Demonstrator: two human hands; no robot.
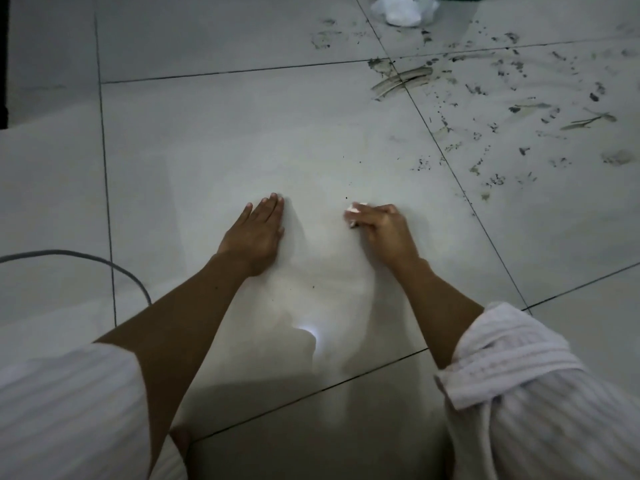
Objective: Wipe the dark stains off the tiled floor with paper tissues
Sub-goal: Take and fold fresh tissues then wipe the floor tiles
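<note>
the left hand (258, 230) lies flat, fingers straight, on the glossy pale tiled floor (242, 133). just right of it, the right hand (381, 230) curls around a crumpled white tissue (353, 211) pressed to the tile. gritty dark stains (502, 98) smear the tiles farther right, near a rumpled white tissue pile (403, 10).

Floor (277, 133): pale grey tiles, dark grout lines.
Stains (512, 109): black smears, upper right.
Tissue (354, 213): white.
Sleeves (512, 386): white, faintly striped.
Cable (104, 263): grey, left.
</note>
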